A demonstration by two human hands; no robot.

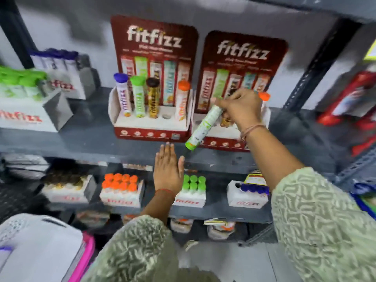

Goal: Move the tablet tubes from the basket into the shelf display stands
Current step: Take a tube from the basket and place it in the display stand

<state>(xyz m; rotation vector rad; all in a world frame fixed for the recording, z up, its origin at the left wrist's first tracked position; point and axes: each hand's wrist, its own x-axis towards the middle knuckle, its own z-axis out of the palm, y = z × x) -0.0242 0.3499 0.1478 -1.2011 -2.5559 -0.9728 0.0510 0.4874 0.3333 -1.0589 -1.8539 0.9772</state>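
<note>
Two dark red display stands sit side by side on the grey shelf. The left stand (151,127) holds purple, green, brown and orange-capped tubes, with one hole free. In front of the right stand (221,139), my right hand (240,108) grips a white tube with a green cap (203,127), tilted with the cap pointing down and left. An orange-capped tube (264,97) stands at that stand's right end. My left hand (167,169) is flat and open, fingers resting against the shelf's front edge. The pink basket (85,259) shows at the bottom left.
White boxes of tubes fill the lower shelf: orange caps (120,183), green caps (193,183), purple caps (254,189). More white boxes stand on the upper shelf at left (30,106). Red packs (350,102) lie at right behind a perforated upright.
</note>
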